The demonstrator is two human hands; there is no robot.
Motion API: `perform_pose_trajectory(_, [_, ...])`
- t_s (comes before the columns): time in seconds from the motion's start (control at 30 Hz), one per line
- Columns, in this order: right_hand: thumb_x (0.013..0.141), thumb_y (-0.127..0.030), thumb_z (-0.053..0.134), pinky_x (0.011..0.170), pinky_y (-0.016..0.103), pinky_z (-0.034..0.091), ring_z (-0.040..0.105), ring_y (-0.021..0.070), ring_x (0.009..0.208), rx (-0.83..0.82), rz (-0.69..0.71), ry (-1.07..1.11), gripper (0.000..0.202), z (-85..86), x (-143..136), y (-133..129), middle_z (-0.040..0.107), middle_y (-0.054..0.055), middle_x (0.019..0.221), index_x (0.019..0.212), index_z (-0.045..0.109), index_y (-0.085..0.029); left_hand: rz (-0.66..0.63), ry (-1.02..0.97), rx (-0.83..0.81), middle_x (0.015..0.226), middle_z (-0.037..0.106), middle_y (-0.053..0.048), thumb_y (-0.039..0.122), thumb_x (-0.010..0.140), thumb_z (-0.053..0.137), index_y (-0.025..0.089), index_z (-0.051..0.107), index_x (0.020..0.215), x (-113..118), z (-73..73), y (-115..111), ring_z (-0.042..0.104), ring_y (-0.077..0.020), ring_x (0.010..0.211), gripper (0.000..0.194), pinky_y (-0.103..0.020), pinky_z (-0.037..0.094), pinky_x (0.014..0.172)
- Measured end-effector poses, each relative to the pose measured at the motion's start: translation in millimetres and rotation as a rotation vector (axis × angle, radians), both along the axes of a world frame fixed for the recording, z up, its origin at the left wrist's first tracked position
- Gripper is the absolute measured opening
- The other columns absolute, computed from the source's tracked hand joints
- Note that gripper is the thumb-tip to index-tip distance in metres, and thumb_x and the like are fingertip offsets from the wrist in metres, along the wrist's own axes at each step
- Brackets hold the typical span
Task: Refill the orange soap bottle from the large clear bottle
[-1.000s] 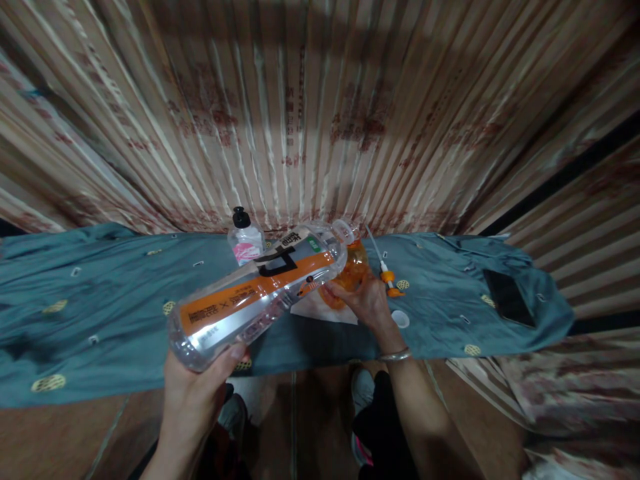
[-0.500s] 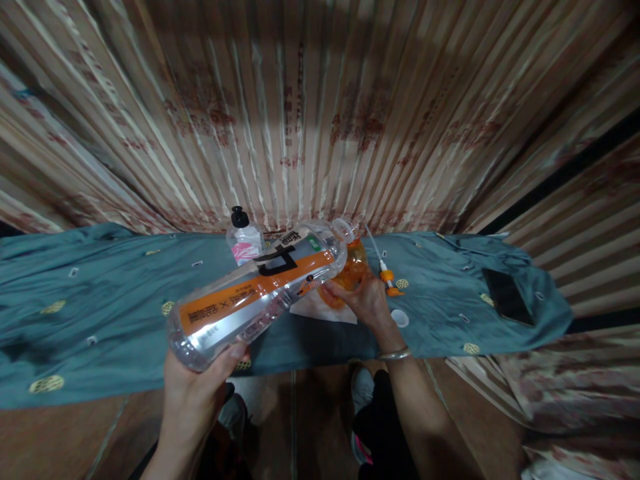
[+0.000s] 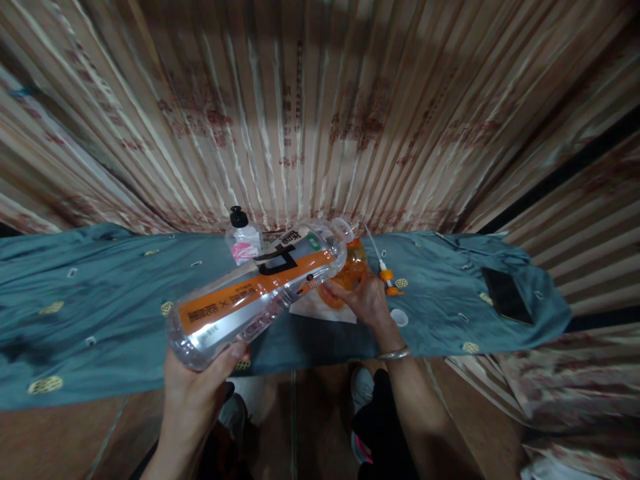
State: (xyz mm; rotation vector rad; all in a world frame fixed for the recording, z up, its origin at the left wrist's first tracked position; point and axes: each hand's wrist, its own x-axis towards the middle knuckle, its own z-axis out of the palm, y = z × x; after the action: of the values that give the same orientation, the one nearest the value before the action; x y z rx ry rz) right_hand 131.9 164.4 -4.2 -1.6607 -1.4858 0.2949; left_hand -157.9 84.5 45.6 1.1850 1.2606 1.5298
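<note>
The left hand [image 3: 195, 383] is closed around the base end of a big clear bottle [image 3: 260, 280], its thumb along the near side and the rest of the fingers mostly hidden beneath. From that grip the bottle slants away to the right, over the table, with its label of orange, silver and black facing up and its neck at the far end. The right hand [image 3: 367, 297] is curled around an orange bottle [image 3: 355, 263], thumb across the near side, the other fingers largely out of sight. This orange bottle sits just under and beside the neck of the clear one, which covers part of it; whether the two mouths touch, I cannot tell. A white sheet of paper [image 3: 325, 313] lies below the right hand's grip, toward its left

Just right of that grip lies an orange and white pump [image 3: 387, 277], its thin tube pointing away from the person. A small white cap [image 3: 399, 318] is near the right wrist, which wears a bangle [image 3: 395, 353]. Well to the right of both grips is a dark phone [image 3: 507, 295]. Beyond the left hand, behind the clear bottle, stands a soap bottle [image 3: 245, 240] with a black top and pink label. Everything rests on a green-blue cloth [image 3: 125, 300], with a striped curtain [image 3: 300, 100] behind
</note>
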Motion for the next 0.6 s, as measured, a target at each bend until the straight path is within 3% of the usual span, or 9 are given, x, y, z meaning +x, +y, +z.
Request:
perform_pose_trajectory(0.13, [0.073,-0.051,0.096,0.075,0.047,0.069,0.085,0.0407,0.087,-0.008,-0.005,-0.011,0.054,-0.1,0.4,0.0,0.086,0.012,0.092,0.111,0.071,-0.023,-0.012,-0.119,-0.047,0.078,0.081,-0.001,0.036,0.072,0.099,0.025,0.083,0.100,0.6,1.7,-0.9,0.068,-0.0198,0.061,0.034,-0.031,0.059,0.056])
perform_pose_trajectory(0.4, [0.073,-0.052,0.095,0.075,0.048,0.069,0.086,0.0415,0.089,-0.009,-0.009,0.008,0.054,1.3,-1.4,0.4,0.088,0.013,0.096,0.111,0.070,-0.023,-0.008,-0.096,-0.046,0.075,0.080,0.000,0.039,0.071,0.100,0.025,0.081,0.103,1.2,2.4,1.4,0.067,-0.0196,0.058,0.040,-0.032,0.057,0.055])
perform_pose_trajectory(0.6, [0.073,-0.052,0.096,0.071,0.045,0.067,0.086,0.0408,0.085,-0.037,-0.040,-0.014,0.052,0.7,-1.8,-0.1,0.086,0.012,0.090,0.107,0.070,-0.023,-0.033,-0.062,-0.042,0.076,0.082,-0.001,0.039,0.076,0.097,0.024,0.083,0.101,0.5,3.4,-0.4,0.068,-0.0205,0.062,0.033,-0.032,0.057,0.058])
